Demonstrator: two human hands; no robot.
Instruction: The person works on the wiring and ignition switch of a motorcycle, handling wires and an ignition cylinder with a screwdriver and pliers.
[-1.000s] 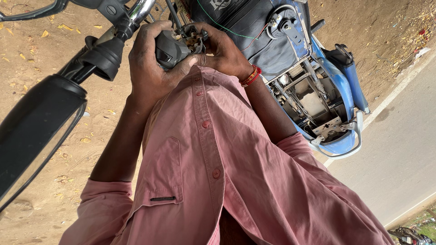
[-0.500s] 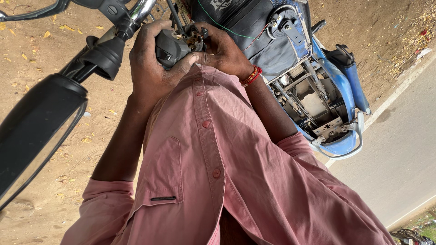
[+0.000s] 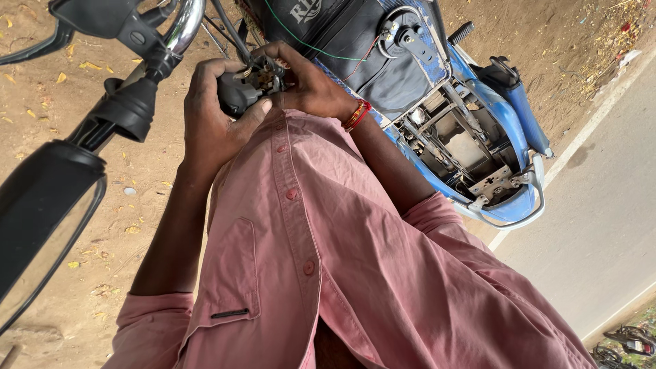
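The left hand [image 3: 215,119] is wrapped tight around the black switch box [image 3: 239,92] on the motorbike's shiny handlebar [image 3: 184,27]. The right hand [image 3: 311,82] pinches the small metal part [image 3: 265,72] sticking out of it. A black mirror [image 3: 44,219] hangs close by.

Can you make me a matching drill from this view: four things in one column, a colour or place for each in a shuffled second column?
Column 1:
1. switch unit
2. mirror
3. wrist band
4. motorbike frame

Column 2:
A. blue, with the seat off and the inside exposed
B. red and orange, on the right hand's wrist
C. black, near the left edge of the view
D. dark, gripped by the left hand at the handlebar

Pairs: 1-D, 2-C, 3-B, 4-A
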